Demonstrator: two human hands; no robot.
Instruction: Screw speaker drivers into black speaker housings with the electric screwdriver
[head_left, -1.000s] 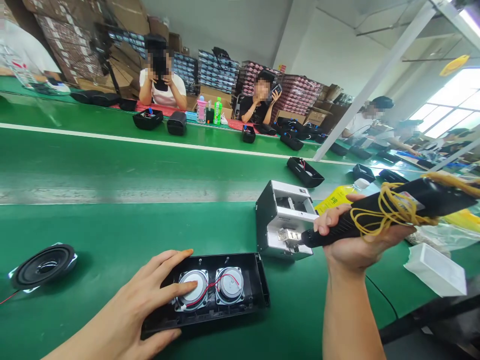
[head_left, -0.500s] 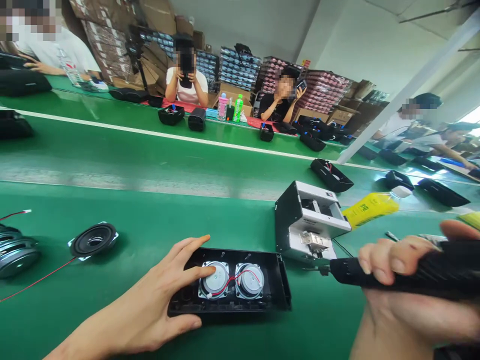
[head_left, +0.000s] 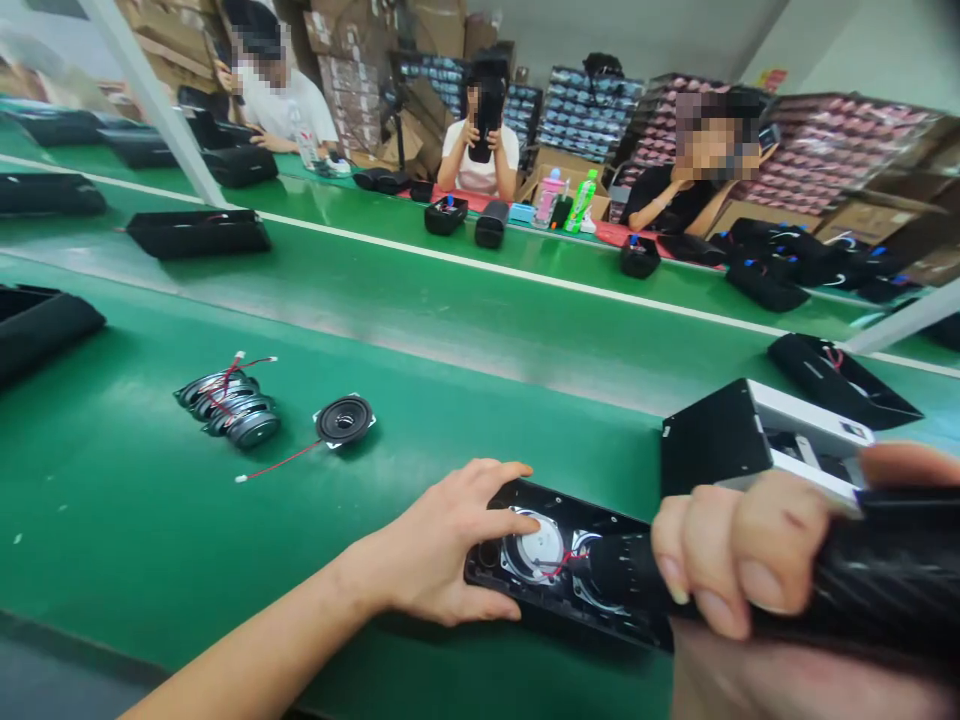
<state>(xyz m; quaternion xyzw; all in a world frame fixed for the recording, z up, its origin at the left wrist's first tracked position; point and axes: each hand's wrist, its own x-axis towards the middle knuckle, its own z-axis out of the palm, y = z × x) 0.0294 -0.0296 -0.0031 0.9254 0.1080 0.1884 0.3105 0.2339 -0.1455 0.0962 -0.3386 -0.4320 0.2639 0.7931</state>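
Note:
A black speaker housing [head_left: 525,585] lies on the green table [head_left: 450,420] with two round silver drivers in it, joined by a red wire. My left hand [head_left: 442,550] rests on its left end, fingers spread, forefinger on the left driver [head_left: 538,545]. My right hand [head_left: 739,560] is wrapped round a black electric screwdriver [head_left: 847,590], whose front end hangs over the right driver and hides most of it.
A black and silver box-shaped device [head_left: 757,440] stands just behind the housing. A loose black speaker [head_left: 343,418] and a stack of speakers [head_left: 229,408] with red wires lie to the left. More black housings and several seated people line the far side.
The screwdriver has swung left from beside the box-shaped device to over the housing's right driver. The view has turned left. My left hand stays on the housing.

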